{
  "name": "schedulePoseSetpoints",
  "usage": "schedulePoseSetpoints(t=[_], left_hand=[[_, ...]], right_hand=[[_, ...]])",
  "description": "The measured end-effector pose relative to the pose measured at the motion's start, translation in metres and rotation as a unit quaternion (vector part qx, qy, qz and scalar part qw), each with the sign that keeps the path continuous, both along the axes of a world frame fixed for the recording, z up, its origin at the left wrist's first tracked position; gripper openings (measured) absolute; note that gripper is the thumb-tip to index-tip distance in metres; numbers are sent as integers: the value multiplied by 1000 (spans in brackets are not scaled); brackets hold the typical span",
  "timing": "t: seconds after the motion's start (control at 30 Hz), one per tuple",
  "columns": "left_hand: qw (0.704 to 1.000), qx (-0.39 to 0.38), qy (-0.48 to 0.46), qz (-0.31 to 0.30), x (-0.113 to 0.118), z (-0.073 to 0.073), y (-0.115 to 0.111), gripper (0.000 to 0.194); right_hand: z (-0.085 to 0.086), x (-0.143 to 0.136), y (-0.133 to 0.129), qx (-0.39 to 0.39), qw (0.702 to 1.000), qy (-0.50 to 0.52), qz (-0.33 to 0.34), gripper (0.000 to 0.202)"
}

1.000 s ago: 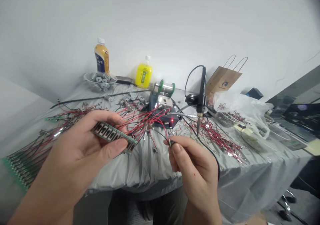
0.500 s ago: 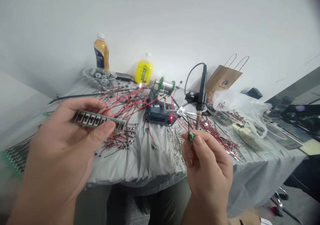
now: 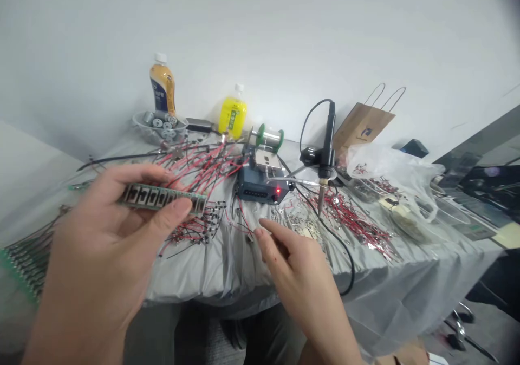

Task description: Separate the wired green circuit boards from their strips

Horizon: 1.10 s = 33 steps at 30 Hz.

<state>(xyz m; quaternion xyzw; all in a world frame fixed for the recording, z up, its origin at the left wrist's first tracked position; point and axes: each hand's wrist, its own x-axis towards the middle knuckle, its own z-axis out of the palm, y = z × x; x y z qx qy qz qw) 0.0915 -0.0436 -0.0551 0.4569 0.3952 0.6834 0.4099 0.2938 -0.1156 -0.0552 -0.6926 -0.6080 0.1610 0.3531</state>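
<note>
My left hand [image 3: 101, 246] grips a narrow strip of small green circuit boards [image 3: 156, 197] between thumb and fingers, with a row of dark and silvery pads facing up. Over the front middle of the table my right hand [image 3: 298, 267] reaches leftward, thumb and index finger close together. A thin red wire [image 3: 240, 226] runs close to those fingertips; what they hold, if anything, I cannot make out. Behind them is a blue soldering station [image 3: 260, 186] with a lit red light. A soldering iron [image 3: 326, 148] hangs tip down in a black holder to its right.
Red and black wires [image 3: 203, 164] spread behind my left hand; another red pile [image 3: 357, 221] lies right. A black cable [image 3: 339, 238] droops over the table edge. Along the back stand a solder spool [image 3: 269, 137], two bottles [image 3: 233, 117], a bowl [image 3: 148, 132] and a paper bag [image 3: 365, 124].
My right hand has moved left and down from beneath the soldering iron tip. The small green board with wires, formerly in its fingers, no longer shows there. My left hand still holds the strip.
</note>
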Motion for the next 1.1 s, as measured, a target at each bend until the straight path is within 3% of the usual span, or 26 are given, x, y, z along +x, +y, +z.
schedulePoseSetpoints(t=[0.1, 0.23, 0.37, 0.47, 0.63, 0.87, 1.0, 1.1], left_hand=[[998, -20, 63, 22, 2, -2, -4, 44], [993, 4, 118, 24, 4, -5, -11, 43], [986, 30, 157, -44, 9, -4, -20, 32], [985, 31, 168, -38, 14, -5, -26, 26], [987, 29, 156, -17, 21, -10, -33, 34], [989, 12, 144, 30, 35, 8, -42, 26], [988, 10, 148, 44, 37, 7, -45, 26], [985, 6, 164, 46, 38, 6, -45, 25]], right_hand=[[3, -9, -3, 87, 995, 48, 2, 29], [8, -25, -3, 152, 974, 161, 55, 17], [7, -35, 0, 195, 955, 212, 62, 9], [7, -34, 0, 195, 960, 198, 36, 11], [9, -30, -5, 171, 969, 173, 30, 20], [12, -34, -6, 163, 964, 206, 36, 36], [12, -35, -6, 139, 959, 238, 70, 43], [10, -36, -5, 162, 958, 232, 49, 35]])
